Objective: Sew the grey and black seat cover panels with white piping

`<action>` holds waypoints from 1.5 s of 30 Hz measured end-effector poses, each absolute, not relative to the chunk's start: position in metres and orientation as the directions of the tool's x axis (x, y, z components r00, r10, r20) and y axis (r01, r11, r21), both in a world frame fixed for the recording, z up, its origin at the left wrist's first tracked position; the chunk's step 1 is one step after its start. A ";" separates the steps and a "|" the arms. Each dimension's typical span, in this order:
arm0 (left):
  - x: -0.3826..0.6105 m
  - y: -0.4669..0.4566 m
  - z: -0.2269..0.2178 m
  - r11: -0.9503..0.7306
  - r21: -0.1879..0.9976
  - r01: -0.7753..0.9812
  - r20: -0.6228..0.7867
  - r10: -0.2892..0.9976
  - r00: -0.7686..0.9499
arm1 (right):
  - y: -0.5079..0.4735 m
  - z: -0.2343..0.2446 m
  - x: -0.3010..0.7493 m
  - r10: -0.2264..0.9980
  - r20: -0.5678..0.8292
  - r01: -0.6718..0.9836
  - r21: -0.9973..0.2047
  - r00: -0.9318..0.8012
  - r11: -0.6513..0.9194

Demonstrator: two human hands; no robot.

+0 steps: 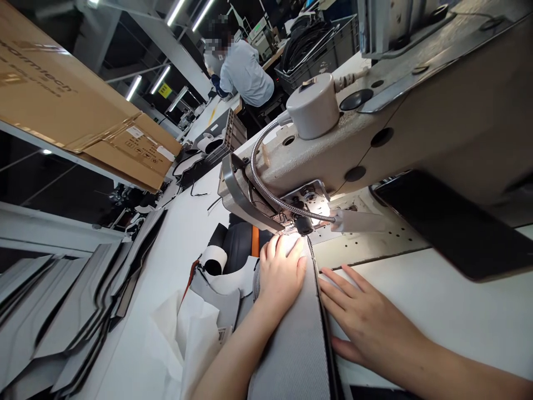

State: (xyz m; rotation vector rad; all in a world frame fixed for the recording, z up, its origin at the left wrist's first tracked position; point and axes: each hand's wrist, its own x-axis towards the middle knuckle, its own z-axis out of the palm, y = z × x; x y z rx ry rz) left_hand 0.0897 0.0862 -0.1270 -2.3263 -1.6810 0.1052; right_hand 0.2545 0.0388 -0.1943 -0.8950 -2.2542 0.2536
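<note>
Left hand (283,275) fingers (277,250): flat and close together, pressing the grey fabric strip (295,344), tips just short of the sewing machine (375,128).
Right hand (366,322) fingers (339,280): spread wide, flat against the strip's dark edge.
Strip: lies on the table (449,305), between both hands.

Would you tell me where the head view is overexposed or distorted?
In the head view, the gooseneck lamp burns out the grey fabric at the fingertips of the left hand; ceiling tubes glare above; the wide lens tilts and bends the sewing machine; the right hand is evenly lit.
</note>
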 end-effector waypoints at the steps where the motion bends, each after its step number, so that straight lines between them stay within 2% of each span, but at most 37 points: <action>1: 0.090 0.086 -0.127 -0.284 -0.260 0.923 0.100 0.943 0.319 | 0.039 -0.194 0.254 0.666 0.530 0.534 -0.404 -0.525 0.743; 12: 0.085 0.086 -0.129 -0.291 -0.247 0.924 0.113 0.939 0.326 | 0.041 -0.195 0.253 0.692 0.508 0.538 -0.438 -0.513 0.720; 20: 0.090 0.086 -0.126 -0.314 -0.278 0.908 0.067 0.937 0.344 | 0.045 -0.184 0.257 0.689 0.558 0.567 -0.412 -0.462 0.713; 26: 0.084 0.085 -0.128 -0.318 -0.181 0.931 0.039 0.943 0.330 | 0.040 -0.178 0.252 0.499 0.649 0.433 -0.276 -0.575 0.858; 30: 0.085 0.083 -0.129 -0.295 -0.160 0.942 0.060 0.950 0.307 | 0.033 -0.184 0.248 0.435 0.640 0.415 -0.194 -0.633 0.889; 39: 0.092 0.100 -0.139 -0.250 -0.191 0.949 0.174 0.943 0.283 | 0.045 -0.184 0.255 0.473 0.650 0.458 -0.210 -0.595 0.864; 43: 0.087 0.098 -0.132 -0.320 -0.182 0.930 0.090 0.936 0.340 | 0.048 -0.183 0.256 0.533 0.624 0.541 -0.201 -0.572 0.817; 45: 0.084 0.086 -0.125 -0.374 -0.148 0.916 0.017 0.925 0.380 | 0.039 -0.183 0.256 0.567 0.621 0.563 -0.234 -0.541 0.793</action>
